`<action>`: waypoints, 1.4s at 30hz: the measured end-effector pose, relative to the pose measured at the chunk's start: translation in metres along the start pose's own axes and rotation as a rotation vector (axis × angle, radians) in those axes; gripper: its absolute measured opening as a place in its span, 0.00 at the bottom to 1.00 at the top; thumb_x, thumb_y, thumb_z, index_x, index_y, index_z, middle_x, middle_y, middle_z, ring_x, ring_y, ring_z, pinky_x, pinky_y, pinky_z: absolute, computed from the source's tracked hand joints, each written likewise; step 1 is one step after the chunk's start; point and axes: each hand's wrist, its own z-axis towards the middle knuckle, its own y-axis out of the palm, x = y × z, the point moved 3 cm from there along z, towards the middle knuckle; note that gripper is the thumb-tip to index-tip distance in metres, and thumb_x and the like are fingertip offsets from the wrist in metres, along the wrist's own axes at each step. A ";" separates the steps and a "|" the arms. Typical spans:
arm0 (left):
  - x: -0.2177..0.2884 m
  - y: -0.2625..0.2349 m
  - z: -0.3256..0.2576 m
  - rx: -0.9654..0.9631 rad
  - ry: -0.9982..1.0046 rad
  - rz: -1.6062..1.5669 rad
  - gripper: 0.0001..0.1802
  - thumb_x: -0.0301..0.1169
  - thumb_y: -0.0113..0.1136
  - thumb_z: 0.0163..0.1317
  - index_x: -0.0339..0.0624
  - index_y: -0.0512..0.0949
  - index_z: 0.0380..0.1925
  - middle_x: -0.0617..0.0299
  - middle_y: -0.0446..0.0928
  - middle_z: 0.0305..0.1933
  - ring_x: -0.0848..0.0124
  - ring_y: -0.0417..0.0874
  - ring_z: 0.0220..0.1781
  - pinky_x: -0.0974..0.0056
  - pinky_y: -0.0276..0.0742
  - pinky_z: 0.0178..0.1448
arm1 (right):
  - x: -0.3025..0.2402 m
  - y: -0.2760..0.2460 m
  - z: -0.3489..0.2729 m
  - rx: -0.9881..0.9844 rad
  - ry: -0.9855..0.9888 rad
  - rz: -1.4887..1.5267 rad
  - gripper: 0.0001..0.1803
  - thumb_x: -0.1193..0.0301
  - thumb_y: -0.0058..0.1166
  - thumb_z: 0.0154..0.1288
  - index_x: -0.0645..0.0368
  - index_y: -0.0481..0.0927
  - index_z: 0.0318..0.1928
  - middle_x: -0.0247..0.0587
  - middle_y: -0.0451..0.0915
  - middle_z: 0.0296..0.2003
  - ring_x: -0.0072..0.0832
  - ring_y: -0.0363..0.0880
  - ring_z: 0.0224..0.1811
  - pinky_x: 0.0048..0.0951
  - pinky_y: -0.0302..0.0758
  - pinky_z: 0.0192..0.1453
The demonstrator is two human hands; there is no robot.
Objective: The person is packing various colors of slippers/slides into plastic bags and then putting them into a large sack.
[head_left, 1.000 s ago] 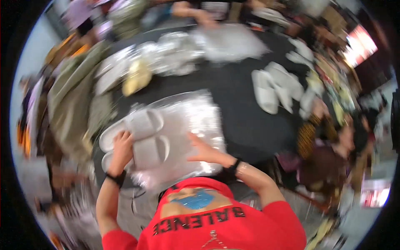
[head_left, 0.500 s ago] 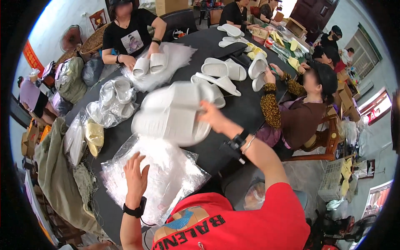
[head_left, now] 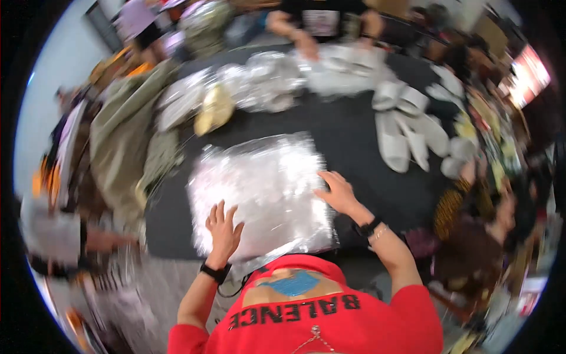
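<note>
A stack of clear plastic bags point(head_left: 259, 189) lies flat on the dark table point(head_left: 354, 141) right in front of me. My left hand point(head_left: 223, 229) rests palm down on its near left part, fingers spread. My right hand point(head_left: 337, 192) lies flat on the stack's right edge, fingers apart. Neither hand grips anything. Both wrists wear dark bands. The picture is blurred by motion.
White slippers point(head_left: 407, 133) lie in a loose group at the right of the table. More crumpled plastic bags point(head_left: 259, 85) sit at the far side. Another person point(head_left: 318, 26) works across the table, one sits at the right point(head_left: 501, 218). Olive cloth point(head_left: 121, 141) hangs at the left.
Half a second ago my right hand held a pair of white slippers up over the table; now it is empty and flat on the plastic. The view has swung back down.
</note>
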 end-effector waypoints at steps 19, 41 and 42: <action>-0.096 0.058 -0.041 0.130 -0.832 -0.372 0.41 0.48 0.60 0.47 0.49 0.56 0.60 0.49 0.60 0.56 0.48 0.63 0.56 0.49 0.65 0.56 | -0.003 0.091 -0.044 -0.210 0.432 -0.682 0.46 0.46 0.50 0.53 0.59 0.49 0.65 0.59 0.41 0.65 0.53 0.38 0.68 0.60 0.44 0.62; -0.655 0.115 -0.180 -0.129 -1.547 -0.374 0.48 0.50 0.61 0.48 0.53 0.46 0.65 0.41 0.70 0.51 0.50 0.71 0.55 0.56 0.64 0.58 | -0.079 0.223 -0.030 -0.622 -0.001 -0.576 0.50 0.43 0.32 0.56 0.69 0.35 0.65 0.66 0.31 0.65 0.60 0.28 0.67 0.54 0.30 0.67; -0.664 0.131 -0.175 -0.128 -1.539 -0.394 0.48 0.50 0.61 0.48 0.53 0.46 0.65 0.41 0.70 0.51 0.50 0.71 0.55 0.56 0.64 0.58 | -0.078 0.226 -0.022 -0.623 0.005 -0.593 0.49 0.43 0.32 0.56 0.69 0.35 0.65 0.66 0.31 0.65 0.60 0.28 0.67 0.53 0.30 0.67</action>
